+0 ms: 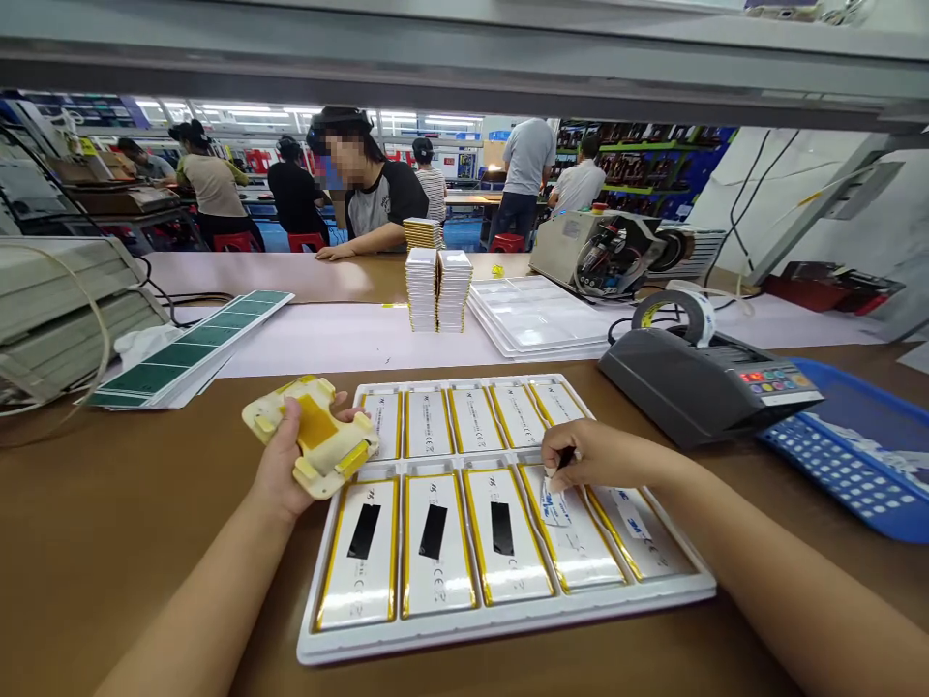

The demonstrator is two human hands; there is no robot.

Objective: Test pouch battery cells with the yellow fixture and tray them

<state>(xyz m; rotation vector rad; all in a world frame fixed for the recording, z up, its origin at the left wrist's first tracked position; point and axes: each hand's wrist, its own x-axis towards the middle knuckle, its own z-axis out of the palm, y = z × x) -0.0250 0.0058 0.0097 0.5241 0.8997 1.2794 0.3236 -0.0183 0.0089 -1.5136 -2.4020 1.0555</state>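
Note:
My left hand (284,465) grips a cream-coloured plastic block (319,422) with yellow raised pads, held over the left edge of a white tray (406,634). The tray carries two rows of flat white battery packs (361,571) with yellow edges. Over the front row, second from the right, my right hand (591,453) pinches a small black tape piece (566,457). A white liner strip (555,505) with blue print hangs below those fingertips, against a battery. Black strips (434,531) lie on the three left front batteries; a blue-printed white strip (631,514) lies on the rightmost.
A tape dispenser (697,382) and a blue basket (849,474) stand right. Stacked batteries (436,290) and white trays (537,315) are behind the tray. Green-and-white sheets (195,350) lie left. A person (381,194) sits across; a shelf beam (464,68) spans overhead.

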